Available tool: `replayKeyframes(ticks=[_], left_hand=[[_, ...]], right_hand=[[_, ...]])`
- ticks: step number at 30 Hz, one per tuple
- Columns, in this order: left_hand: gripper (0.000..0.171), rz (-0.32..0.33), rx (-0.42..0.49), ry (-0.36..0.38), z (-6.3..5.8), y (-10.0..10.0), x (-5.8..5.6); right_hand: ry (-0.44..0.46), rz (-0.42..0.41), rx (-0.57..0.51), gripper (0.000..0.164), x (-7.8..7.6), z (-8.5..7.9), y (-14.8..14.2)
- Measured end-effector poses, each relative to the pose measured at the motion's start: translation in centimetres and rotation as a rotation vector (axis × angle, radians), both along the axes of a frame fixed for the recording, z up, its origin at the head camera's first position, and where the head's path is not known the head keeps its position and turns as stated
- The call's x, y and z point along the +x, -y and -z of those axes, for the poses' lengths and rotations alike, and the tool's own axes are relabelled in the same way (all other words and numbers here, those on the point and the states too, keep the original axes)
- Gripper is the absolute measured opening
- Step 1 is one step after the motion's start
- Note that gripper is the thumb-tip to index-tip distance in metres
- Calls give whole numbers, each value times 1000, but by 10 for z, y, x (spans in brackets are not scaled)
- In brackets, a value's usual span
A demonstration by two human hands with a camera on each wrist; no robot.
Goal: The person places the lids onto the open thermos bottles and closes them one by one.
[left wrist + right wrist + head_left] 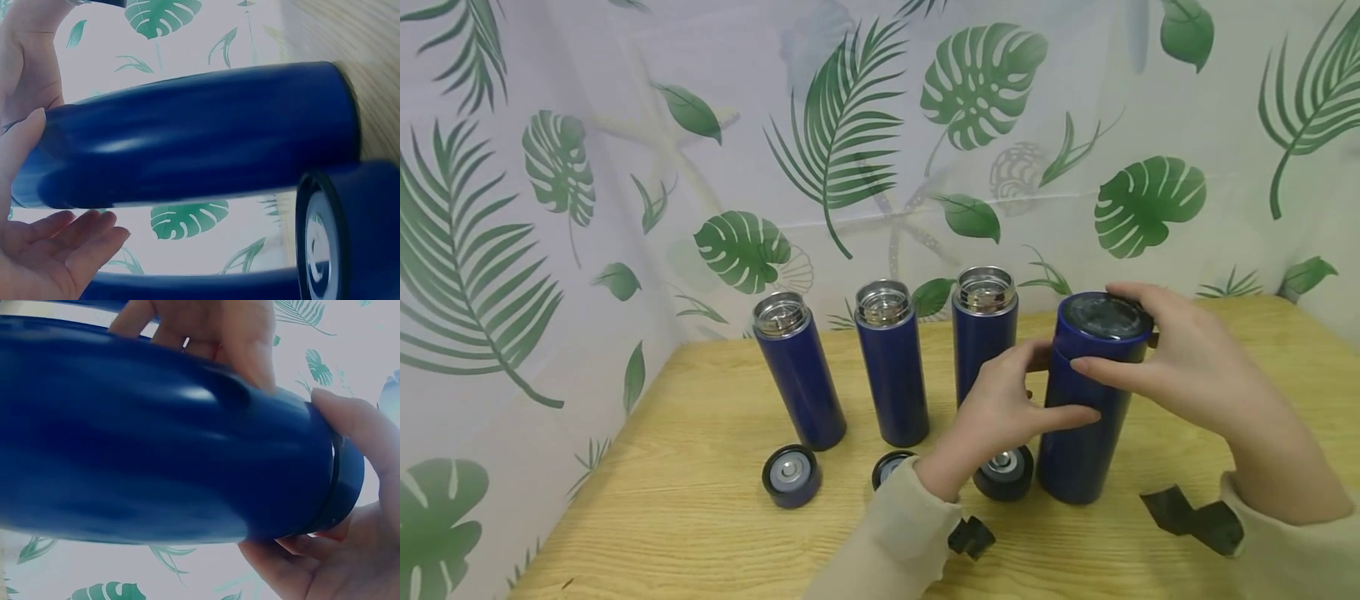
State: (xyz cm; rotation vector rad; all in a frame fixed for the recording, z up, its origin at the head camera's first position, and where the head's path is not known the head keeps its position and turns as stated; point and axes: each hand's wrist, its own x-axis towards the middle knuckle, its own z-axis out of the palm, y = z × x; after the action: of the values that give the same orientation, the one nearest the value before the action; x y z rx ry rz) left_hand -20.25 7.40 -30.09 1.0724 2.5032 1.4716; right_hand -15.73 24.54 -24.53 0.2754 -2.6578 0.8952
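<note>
A dark blue thermos bottle [1082, 442] stands on the table at the right with its lid [1108, 317] in place, a thin seam between them. My right hand [1198, 358] grips it around the lid, the thumb in front and the other fingers behind. The left hand [1000, 396] reaches round the upper body from the left. Its thumb lies across the front, while in the left wrist view its loosely spread fingers [75, 250] show just beside the wall. Three lidless thermos bottles, left [801, 379], middle [891, 375] and right [981, 350], stand behind, steel necks showing.
Three loose lids lie before the bottles: one at the left [792, 475], one [887, 473] partly behind my left sleeve, one [1006, 473] beside the capped bottle. Black straps [1191, 521] hang near both cuffs. A leaf-patterned cloth [865, 167] backs the wooden table [700, 517].
</note>
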Motion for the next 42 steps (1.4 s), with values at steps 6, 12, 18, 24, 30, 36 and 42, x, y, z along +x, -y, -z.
replayKeyframes(ticks=[6,12,18,24,30,36,42], left_hand=[[67,-34,-58,-11,2,11,-2],[65,-38,-65,-19,3,18,-5],[64,-35,-67,-6,2,17,-6],[63,-27,-84,-16,3,17,-6],[62,-11,-89,-6,4,18,-7],[62,-4,-98,-12,4,17,-7],[61,1,-107,-10,4,17,-7]], right_hand=[[21,46,-31,86,-4,2,1],[35,95,-106,87,-10,5,0],[8,148,-166,87,-16,9,-6],[0,196,-199,90,-22,12,-12],[-1,219,-213,89,-26,14,-15],[-29,229,-237,85,-29,17,-18],[-29,208,-214,85,-31,17,-21]])
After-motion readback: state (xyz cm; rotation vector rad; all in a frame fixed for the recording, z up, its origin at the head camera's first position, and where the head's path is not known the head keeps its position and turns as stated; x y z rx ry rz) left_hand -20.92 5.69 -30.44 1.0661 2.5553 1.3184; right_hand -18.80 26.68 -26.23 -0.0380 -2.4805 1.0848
